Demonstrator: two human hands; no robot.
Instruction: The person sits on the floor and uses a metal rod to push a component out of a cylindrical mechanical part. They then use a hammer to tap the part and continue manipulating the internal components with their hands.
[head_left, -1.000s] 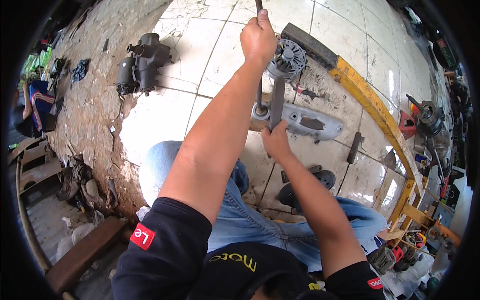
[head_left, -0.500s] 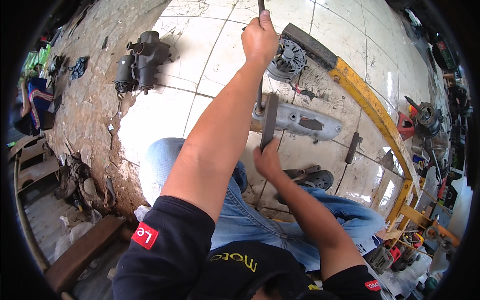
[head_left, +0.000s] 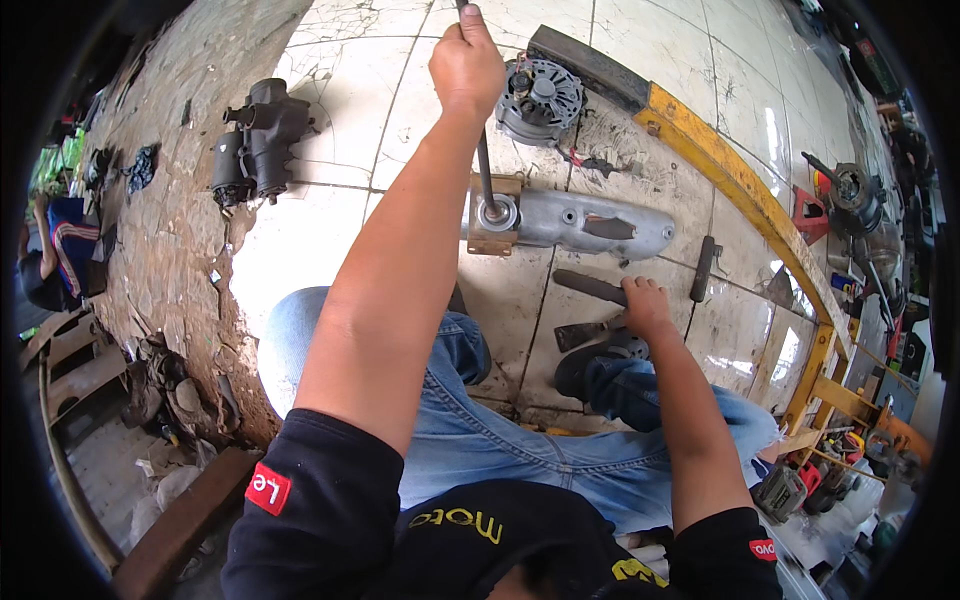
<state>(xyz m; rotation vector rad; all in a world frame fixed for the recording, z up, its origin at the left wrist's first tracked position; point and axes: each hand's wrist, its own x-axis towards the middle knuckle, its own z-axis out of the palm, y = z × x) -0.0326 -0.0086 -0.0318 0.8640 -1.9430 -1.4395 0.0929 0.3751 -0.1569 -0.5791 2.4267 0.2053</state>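
The silver metal casting lies on the tiled floor ahead of the knees, its left end between or upon small wooden blocks; how they support it underneath cannot be told. It looks rigid and fairly heavy, perhaps slick where smooth or oily, so its solid outer edges should give a better hold than the cut-out. The metal rod seems stiff and is best held around its upper shaft, while the dark bar looks dense and suits a full grip at one end.

The left arm reaches far forward, nearly straight, its hand wrapping the rod above the round fitting, thumb uppermost. The right elbow bends outward; the right hand has its fingers curled over the bar's near end, low beside the casting
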